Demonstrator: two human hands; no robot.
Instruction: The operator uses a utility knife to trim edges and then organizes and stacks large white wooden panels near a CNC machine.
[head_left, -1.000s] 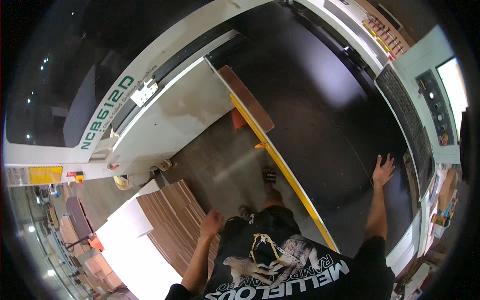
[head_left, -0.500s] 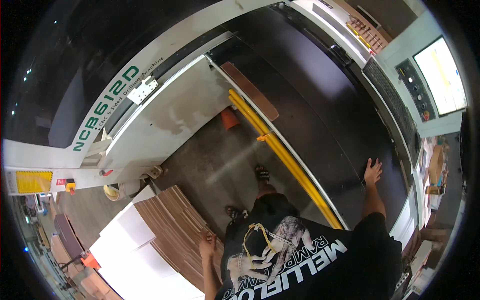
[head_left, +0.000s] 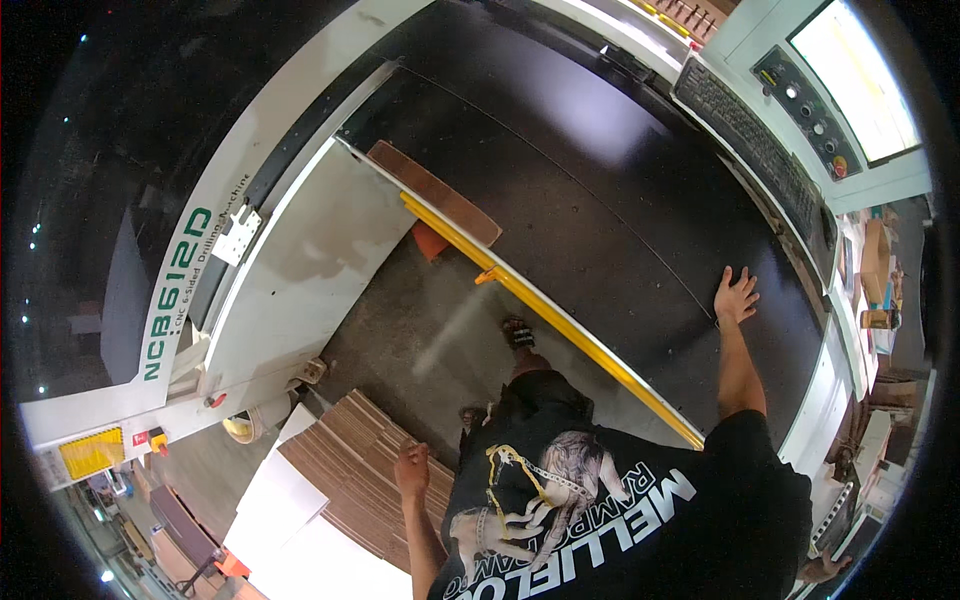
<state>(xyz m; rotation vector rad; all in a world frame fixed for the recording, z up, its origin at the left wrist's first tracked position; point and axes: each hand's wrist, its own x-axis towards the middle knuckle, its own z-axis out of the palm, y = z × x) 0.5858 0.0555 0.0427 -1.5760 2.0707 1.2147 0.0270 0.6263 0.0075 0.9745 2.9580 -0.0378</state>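
My right hand (head_left: 736,297) lies with its fingers spread on the black worktop (head_left: 600,235) of a large machine. Low in the view, my left hand (head_left: 411,468) hangs beside a stack of brown, cardboard-like pieces (head_left: 350,470). Its fingers are curled in, and nothing shows in them. White sheets (head_left: 285,520) lie along the left of that stack. A brown strip of board (head_left: 435,190) rests at the worktop's near edge, just above a yellow rail (head_left: 560,340).
The white machine body (head_left: 290,260) stands at left. A control panel with a screen (head_left: 860,75) and a keyboard (head_left: 745,135) are at upper right. An orange container (head_left: 430,242) and a bucket (head_left: 255,422) are on the floor. Another person's hand (head_left: 822,568) shows at lower right.
The whole view has turned and shifted. My right hand stays spread on the worktop; my left hand remains curled by the stack. Another person's hand now shows at lower right.
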